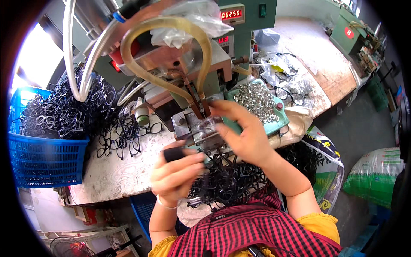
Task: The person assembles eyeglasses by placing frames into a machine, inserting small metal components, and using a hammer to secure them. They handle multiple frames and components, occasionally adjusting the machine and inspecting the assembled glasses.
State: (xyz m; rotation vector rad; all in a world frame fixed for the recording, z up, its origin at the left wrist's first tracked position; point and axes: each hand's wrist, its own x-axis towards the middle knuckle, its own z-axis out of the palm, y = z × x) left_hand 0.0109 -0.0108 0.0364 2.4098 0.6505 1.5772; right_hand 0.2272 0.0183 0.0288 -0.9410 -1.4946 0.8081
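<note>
My left hand (177,175) is closed around a short black handle (173,153) in front of the machine's work block. Motion smears its fingers a little. Up and to the right, my right hand (248,135) reaches in beside the two brown copper-coloured prongs (199,108) of the bench machine. Its thumb and forefinger are apart, the fingertips blurred, and I make out nothing held in them. Beneath the prongs sits a metal fixture (184,124). A tangled pile of black eyeglass frames (227,180) lies between my forearms.
Small metal parts fill a green tray (280,118) at the right. A blue basket (47,158) heaped with black frames stands at the left, with more loose frames (122,137) beside it. A thick yellowish hose (171,23) loops above the prongs. Green-and-white sacks (372,177) stand at far right.
</note>
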